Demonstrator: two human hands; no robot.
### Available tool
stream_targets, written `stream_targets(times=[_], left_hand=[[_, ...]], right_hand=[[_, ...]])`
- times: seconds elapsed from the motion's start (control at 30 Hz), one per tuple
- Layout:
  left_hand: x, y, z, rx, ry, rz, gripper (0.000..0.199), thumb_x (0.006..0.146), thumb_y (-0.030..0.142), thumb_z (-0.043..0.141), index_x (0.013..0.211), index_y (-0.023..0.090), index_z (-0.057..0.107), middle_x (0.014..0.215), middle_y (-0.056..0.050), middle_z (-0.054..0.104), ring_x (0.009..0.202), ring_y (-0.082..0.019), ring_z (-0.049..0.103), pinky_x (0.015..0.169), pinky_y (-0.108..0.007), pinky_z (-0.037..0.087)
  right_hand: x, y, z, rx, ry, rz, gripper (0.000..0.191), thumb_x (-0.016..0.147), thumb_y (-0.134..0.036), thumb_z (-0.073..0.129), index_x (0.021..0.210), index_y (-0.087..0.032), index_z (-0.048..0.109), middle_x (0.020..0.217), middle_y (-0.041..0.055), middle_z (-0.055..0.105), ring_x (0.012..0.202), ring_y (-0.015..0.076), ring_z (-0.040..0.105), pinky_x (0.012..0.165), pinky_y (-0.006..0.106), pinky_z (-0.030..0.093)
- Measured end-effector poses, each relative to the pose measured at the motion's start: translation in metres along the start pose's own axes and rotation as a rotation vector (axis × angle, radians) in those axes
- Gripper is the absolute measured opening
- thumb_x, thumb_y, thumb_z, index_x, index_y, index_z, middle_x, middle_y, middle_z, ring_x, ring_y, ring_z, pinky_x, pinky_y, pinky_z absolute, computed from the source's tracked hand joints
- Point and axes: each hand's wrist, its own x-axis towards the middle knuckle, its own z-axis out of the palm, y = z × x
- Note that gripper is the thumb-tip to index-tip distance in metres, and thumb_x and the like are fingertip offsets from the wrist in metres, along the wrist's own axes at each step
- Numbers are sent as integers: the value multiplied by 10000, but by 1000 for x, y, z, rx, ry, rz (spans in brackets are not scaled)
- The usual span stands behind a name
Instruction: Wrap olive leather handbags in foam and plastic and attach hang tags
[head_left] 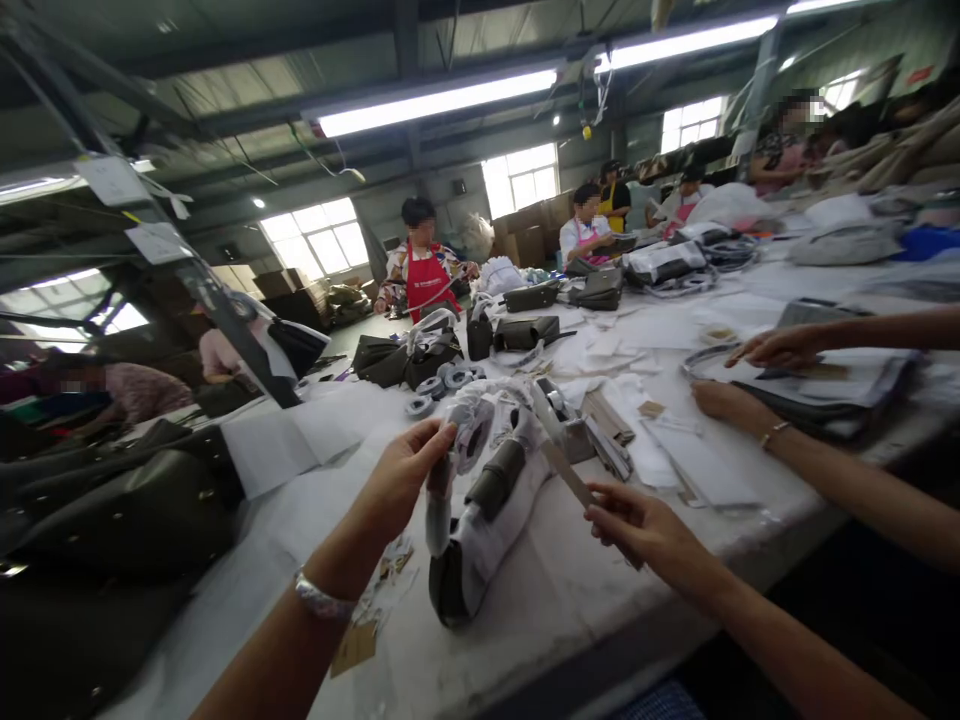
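Note:
A dark olive handbag (499,475), partly covered in white wrapping, stands on the white table (570,600) between my hands. My left hand (409,465) is closed on the wrapped strap at the bag's left side; a silvery bracelet is on that wrist. In my right hand (637,520), fingers pinched, is the lower end of a flat greyish-tan strip (562,465). The strip slants up and left to the bag's wrapped top, where I cannot tell whether it is attached.
Dark bags (127,520) are heaped at the left. Tape rolls (431,390) and more bags lie behind the held one. At the right, another person's hands (780,345) touch a dark bag. White sheets (697,460) lie nearby.

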Motion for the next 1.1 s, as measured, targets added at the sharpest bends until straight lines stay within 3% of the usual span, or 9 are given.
stream_targets(times=[0.2, 0.33, 0.5, 0.67, 0.8, 0.93, 1.1], left_hand=[[-3, 4, 8, 37, -11, 9, 385, 822, 548, 681, 911, 174, 700, 782, 9, 633, 670, -126, 493, 613, -224, 375], [-7, 7, 10, 70, 1, 3, 410, 827, 554, 676, 987, 177, 707, 741, 15, 602, 621, -116, 461, 542, -220, 338], [-11, 14, 15, 101, 37, 38, 393, 799, 533, 718, 998, 195, 742, 833, -4, 682, 732, -141, 553, 642, -224, 407], [-11, 16, 21, 116, 7, 30, 417, 808, 508, 720, 1077, 188, 734, 954, -45, 735, 905, -208, 637, 767, -252, 473], [-10, 13, 22, 142, -19, 60, 447, 813, 507, 713, 1112, 176, 724, 1032, -64, 749, 968, -233, 667, 824, -269, 503], [-8, 9, 21, 218, -27, 90, 509, 839, 522, 673, 1224, 190, 686, 1143, -68, 735, 1037, -256, 671, 896, -319, 519], [-9, 3, 18, 515, 64, 224, 467, 869, 552, 609, 1226, 263, 694, 1242, -47, 696, 1203, -286, 595, 1066, -408, 433]], right_hand=[[15, -52, 27, -42, -46, -137, 330, 852, -503, 620, 874, -187, 714, 662, 8, 648, 540, 125, 576, 471, 226, 463], [31, -68, 37, -99, -83, -191, 307, 856, -433, 635, 986, -183, 756, 665, 10, 667, 545, 129, 595, 459, 214, 450], [58, -83, 52, -65, -79, -285, 326, 839, -434, 669, 1022, -191, 786, 782, 23, 726, 676, 146, 627, 654, 252, 493], [76, -92, 65, 174, -195, -188, 434, 765, -483, 731, 1048, -158, 783, 722, 9, 677, 657, 125, 561, 640, 253, 453], [66, -103, 60, 374, -340, -106, 430, 693, -437, 801, 1011, -148, 788, 774, 22, 686, 758, 144, 577, 745, 271, 459], [52, -113, 54, 457, -446, -63, 413, 744, -465, 778, 1026, -163, 780, 837, 38, 707, 792, 168, 613, 799, 300, 469], [46, -115, 69, 550, -236, -71, 464, 687, -561, 810, 928, -164, 796, 890, 61, 735, 828, 196, 649, 798, 310, 481]])
